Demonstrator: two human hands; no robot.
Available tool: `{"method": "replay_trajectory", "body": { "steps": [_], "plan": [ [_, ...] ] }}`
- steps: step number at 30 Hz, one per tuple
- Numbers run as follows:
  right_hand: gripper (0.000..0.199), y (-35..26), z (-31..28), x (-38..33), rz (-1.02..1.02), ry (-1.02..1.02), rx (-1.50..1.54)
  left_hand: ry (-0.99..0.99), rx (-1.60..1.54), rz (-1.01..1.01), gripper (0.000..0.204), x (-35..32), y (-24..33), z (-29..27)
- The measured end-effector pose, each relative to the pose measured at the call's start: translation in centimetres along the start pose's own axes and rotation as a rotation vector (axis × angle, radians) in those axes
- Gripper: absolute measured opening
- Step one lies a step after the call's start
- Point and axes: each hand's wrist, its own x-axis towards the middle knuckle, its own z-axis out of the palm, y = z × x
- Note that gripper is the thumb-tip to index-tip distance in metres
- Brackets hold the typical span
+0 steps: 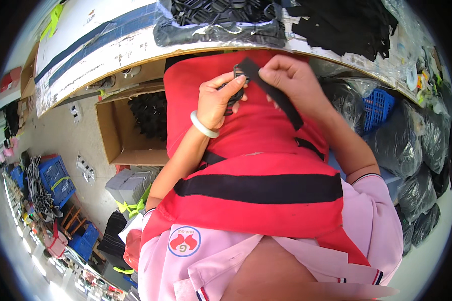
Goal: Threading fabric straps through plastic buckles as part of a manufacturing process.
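**Holding a black strap [286, 108] right by a black buckle [234, 97], upper middle of the frame**

Wears a pink shirt [366, 215] at the bottom of the frame, under a red apron [246, 220] crossed by a broad black band [256, 188]. Above the centre, grips the buckle in the left hand [217, 100], with thumb pressed across the front and fingers curled closed around it; bears a pale bracelet [202, 128] on that wrist. Just to the right, pinches the strap near its upper end between thumb and fingers of the right hand [294, 83], letting the lower end slant down to the right over the apron. Shows the strap's upper end overlapping the buckle; cannot tell whether threaded through or merely passing in front.

Left of the apron, has an open cardboard box [113, 133] holding dark pieces [150, 113]. Across the top, faces a worn white worktop [135, 47], carrying a plastic-lined container [216, 36] heaped with black plastic parts [221, 10] and, at upper right, a pile of black strips [344, 25]. At right, below the worktop, includes bulging dark plastic bags [399, 140] beside a blue basket [376, 108]. Farther off, at left, takes in grey floor [50, 128], a blue crate [57, 178] and tangled grey cords [35, 180].
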Motion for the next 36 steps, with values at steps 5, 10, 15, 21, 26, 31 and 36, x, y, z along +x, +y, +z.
{"method": "replay_trajectory", "body": {
  "steps": [5, 10, 15, 21, 26, 31, 36],
  "plan": [
    [0.02, 3.4, 1.4, 0.8, 0.064, -0.042, 0.223, 0.011, 0.051, 0.093, 0.016, -0.4, -0.2, 0.0],
    [0.019, 3.8, 1.6, 1.1, 0.132, -0.018, 0.279, 0.083, 0.162, 0.298, 0.019, -0.3, -0.9, -0.4],
    [0.019, 3.5, 2.8, 1.2, 0.123, -0.015, 0.456, 0.138, 0.268, 0.414, 0.02, -0.3, -1.5, -0.2],
    [0.019, 4.5, 3.1, 1.2, 0.113, -0.005, 0.412, 0.142, 0.186, 0.361, 0.021, -0.4, -0.9, -0.4],
    [0.019, 4.6, 3.4, 1.4, 0.049, 0.023, 0.469, 0.159, 0.203, 0.377, 0.02, -0.5, -1.4, -0.5],
    [0.02, 5.1, 3.4, 2.2, 0.002, 0.016, 0.444, 0.168, 0.655, 0.768, 0.022, 0.2, -2.2, -1.8],
    [0.032, 5.9, 2.3, 3.2, 0.045, -0.068, 0.389, 0.071, 0.739, 0.742, 0.021, -0.5, -2.2, -2.3]
  ]
}}
